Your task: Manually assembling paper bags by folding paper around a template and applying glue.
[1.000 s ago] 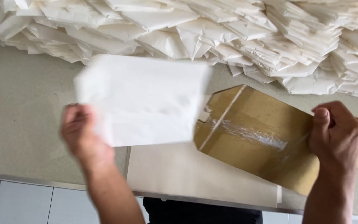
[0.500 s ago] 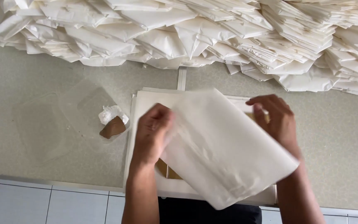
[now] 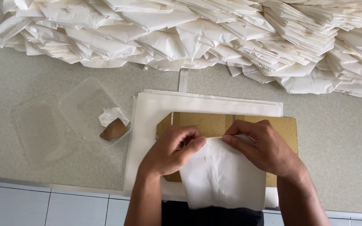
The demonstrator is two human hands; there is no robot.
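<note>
Left hand (image 3: 170,150) & right hand (image 3: 262,148) both pinch the top edge of a white paper bag (image 3: 223,178), fingers curled shut on it. Bag is thin, flat, lying on a brown cardboard board (image 3: 214,124) near the table's (image 3: 340,138) front edge. Soft heap of folded white bags (image 3: 189,33) fills the back edge. Clear plastic tub (image 3: 84,104) sits left w/ bare room around.

The white bag (image 3: 225,175) under the left hand (image 3: 170,152) and right hand (image 3: 265,150) was thin paper, matt and a bit wrinkled. The brown board (image 3: 214,123) below it was cardboard, flat and dull. The big sheets (image 3: 147,125) under that were smooth white paper. The heap of bags (image 3: 214,37) at the back was the same soft, matt paper. The two tubs (image 3: 63,121) were clear plastic, a little cloudy. The counter (image 3: 340,138) looked like smooth speckled stone.
</note>
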